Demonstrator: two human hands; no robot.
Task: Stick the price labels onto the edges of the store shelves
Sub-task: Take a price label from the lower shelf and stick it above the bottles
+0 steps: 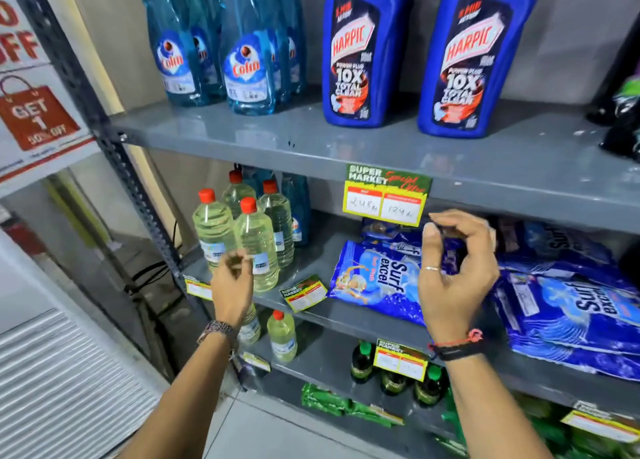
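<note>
A price label (387, 195) was stuck on the front edge of the top shelf (242, 147), below two Harpic bottles (367, 50). A second label (304, 293) lay loose and tilted on the middle shelf (311, 306), between the clear bottles (256, 244) and the Surf Excel bags (377, 278). The right hand (453, 271) was raised just below the stuck label, fingers loosely curled, nothing seen in its grasp. The left hand (231, 285) was held before the clear bottles, fingertips pinched together; whether anything was gripped could not be told.
</note>
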